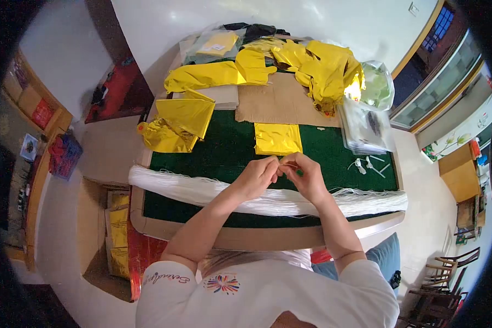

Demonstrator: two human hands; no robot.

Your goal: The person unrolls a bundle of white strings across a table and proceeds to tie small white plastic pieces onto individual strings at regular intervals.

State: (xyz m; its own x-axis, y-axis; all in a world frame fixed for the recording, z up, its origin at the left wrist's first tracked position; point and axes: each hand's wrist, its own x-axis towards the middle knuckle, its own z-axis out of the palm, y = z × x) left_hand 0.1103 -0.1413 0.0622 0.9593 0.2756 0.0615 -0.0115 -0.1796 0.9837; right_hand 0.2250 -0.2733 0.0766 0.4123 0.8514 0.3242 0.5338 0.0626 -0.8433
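Note:
My left hand (258, 176) and my right hand (305, 174) meet over the middle of the table, fingertips pinched together. Whatever lies between them is too small to make out. Just beyond the fingers lies a folded gold foil piece (277, 139), flat on the green table mat (224, 143). Beneath my wrists a long bundle of white string (281, 202) stretches across the near side of the table.
Crumpled gold foil (333, 71) and a flattened foil shape (218, 75) lie at the back around a cardboard sheet (276, 98). More folded foil (183, 120) is at left. Clear plastic bags (366, 128) and small white pieces (359, 166) sit right. An open carton (95, 235) stands left below.

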